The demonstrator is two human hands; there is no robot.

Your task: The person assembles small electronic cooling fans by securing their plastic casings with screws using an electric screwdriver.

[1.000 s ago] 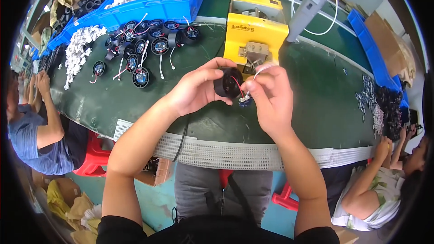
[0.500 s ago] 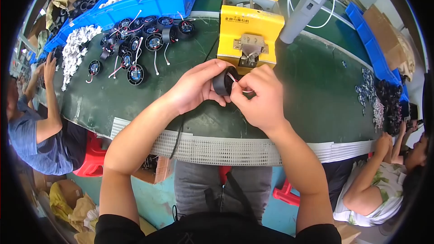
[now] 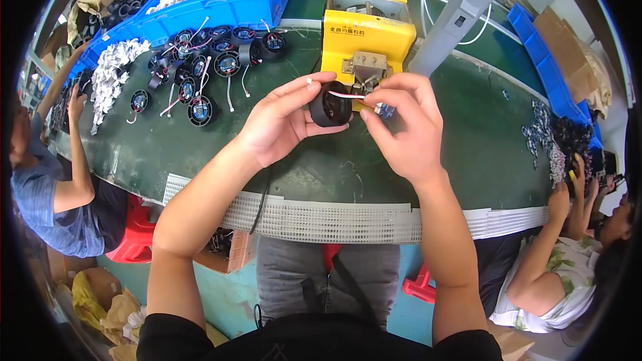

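One black ring (image 3: pixel 324 108) sits gripped in the left hand (image 3: pixel 273 124), open face toward the right hand (image 3: pixel 409 132) — which pinches thin wires (image 3: pixel 349 96) spanning sideways between them, near a blue board (image 3: pixel 384 110).

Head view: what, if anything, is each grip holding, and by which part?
Left grip: round black housing, by its outer wall. Right grip: blue circuit board and wires; exact contact cannot be told.

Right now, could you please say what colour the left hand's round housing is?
The round housing is black, clearest in the head view.
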